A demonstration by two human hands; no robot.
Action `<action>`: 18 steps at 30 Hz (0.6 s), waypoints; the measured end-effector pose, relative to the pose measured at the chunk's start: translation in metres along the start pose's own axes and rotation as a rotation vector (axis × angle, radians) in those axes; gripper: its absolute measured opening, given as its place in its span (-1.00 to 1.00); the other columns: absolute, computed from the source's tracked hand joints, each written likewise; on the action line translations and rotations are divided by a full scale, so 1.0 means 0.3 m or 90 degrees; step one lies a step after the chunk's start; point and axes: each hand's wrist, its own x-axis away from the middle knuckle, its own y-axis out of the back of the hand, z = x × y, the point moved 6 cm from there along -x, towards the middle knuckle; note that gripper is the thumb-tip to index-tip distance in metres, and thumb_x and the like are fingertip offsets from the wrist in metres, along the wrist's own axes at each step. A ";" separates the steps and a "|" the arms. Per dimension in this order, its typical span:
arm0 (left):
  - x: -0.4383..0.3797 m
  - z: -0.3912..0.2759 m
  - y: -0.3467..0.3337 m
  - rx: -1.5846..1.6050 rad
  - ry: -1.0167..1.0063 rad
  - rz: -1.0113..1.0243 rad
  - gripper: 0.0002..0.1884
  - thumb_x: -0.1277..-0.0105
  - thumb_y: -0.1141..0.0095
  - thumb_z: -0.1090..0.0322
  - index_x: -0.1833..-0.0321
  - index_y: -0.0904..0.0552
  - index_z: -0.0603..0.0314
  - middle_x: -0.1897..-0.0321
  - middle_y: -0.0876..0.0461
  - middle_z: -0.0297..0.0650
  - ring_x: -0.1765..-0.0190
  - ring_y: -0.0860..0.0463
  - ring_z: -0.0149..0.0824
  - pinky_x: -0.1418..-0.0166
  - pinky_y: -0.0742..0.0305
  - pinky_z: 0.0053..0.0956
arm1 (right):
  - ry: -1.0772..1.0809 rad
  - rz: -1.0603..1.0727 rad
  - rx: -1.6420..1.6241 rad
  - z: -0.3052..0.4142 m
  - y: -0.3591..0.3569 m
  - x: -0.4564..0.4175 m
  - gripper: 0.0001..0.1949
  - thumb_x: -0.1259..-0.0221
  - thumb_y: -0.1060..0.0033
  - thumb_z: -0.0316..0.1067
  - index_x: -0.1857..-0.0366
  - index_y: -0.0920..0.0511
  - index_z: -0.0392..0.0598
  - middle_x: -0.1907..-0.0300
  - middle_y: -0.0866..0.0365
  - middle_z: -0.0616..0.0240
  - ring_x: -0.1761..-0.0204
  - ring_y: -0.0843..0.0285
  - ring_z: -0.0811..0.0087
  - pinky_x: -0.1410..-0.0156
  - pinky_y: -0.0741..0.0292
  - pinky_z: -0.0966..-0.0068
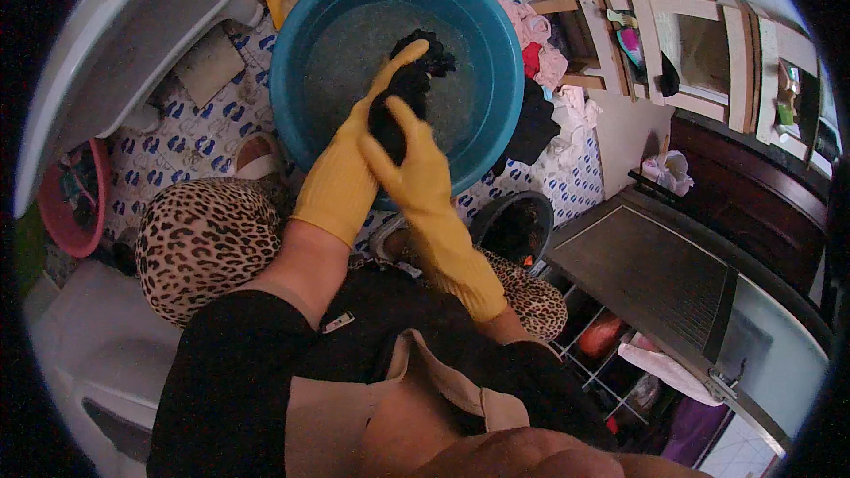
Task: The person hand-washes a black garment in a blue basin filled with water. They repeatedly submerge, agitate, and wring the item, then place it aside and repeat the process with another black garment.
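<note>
A large blue plastic basin (287, 79) holds cloudy water on the patterned floor in front of me. Over it, both my hands wear yellow rubber gloves and hold a bunched black cloth (415, 89). My left hand (368, 116) lies along the cloth, its fingers reaching to the frilled far end. On the near right side of the cloth, my right hand (408, 153) presses it with thumb and fingers, slightly blurred. The glove cuffs reach over my wrists. How deep the water is cannot be told.
Pink, black and white clothes (541, 113) lie on the floor right of the basin. A dark bucket (550, 219) stands near my right knee, a pink basin (99, 212) at far left. A grey tub edge (126, 46) rises upper left; wooden shelving (730, 60) stands upper right.
</note>
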 end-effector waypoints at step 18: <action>-0.306 0.082 0.233 -0.302 -0.008 -0.225 -0.13 -0.21 -0.40 -0.15 -0.51 -0.42 0.13 -0.30 -0.60 -0.08 -0.33 -0.55 -0.13 -0.42 -0.40 -0.22 | -0.475 -0.071 -0.373 -0.861 0.055 -0.487 -0.25 -0.22 -0.51 -0.09 -0.44 -0.41 -0.23 -0.37 -0.52 0.00 -0.37 -0.48 0.14 -0.37 -0.47 0.30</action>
